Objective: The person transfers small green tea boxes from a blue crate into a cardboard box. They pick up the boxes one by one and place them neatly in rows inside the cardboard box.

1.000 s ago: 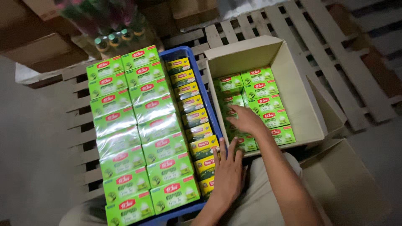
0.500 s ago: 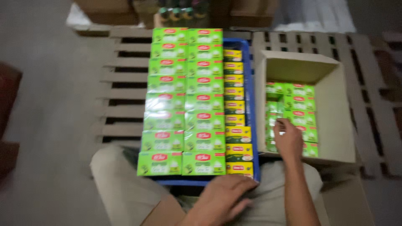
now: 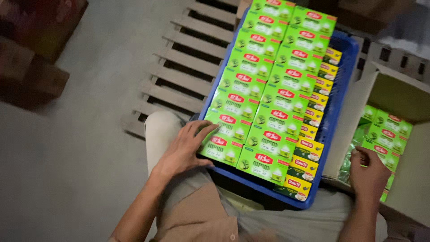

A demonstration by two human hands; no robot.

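A blue plastic crate (image 3: 337,92) sits on my lap and a wooden pallet, stacked with two rows of green tea boxes (image 3: 262,87) and a row of yellow tea boxes (image 3: 309,148) along its right side. My left hand (image 3: 184,148) rests with spread fingers against the left corner of the crate, touching the nearest green box (image 3: 220,150). My right hand (image 3: 368,172) reaches into an open cardboard carton (image 3: 403,96) to the right, fingers curled on a green tea box (image 3: 380,152) among several there; whether it grips the box is unclear.
The wooden slatted pallet (image 3: 179,78) extends to the left of the crate on a grey concrete floor. Dark brown cartons (image 3: 31,54) stand at the far left. More cardboard boxes lie at the top right.
The view swung left and tilted. My left hand moved from the crate's near right corner across to its left corner. My right hand stays in the carton.
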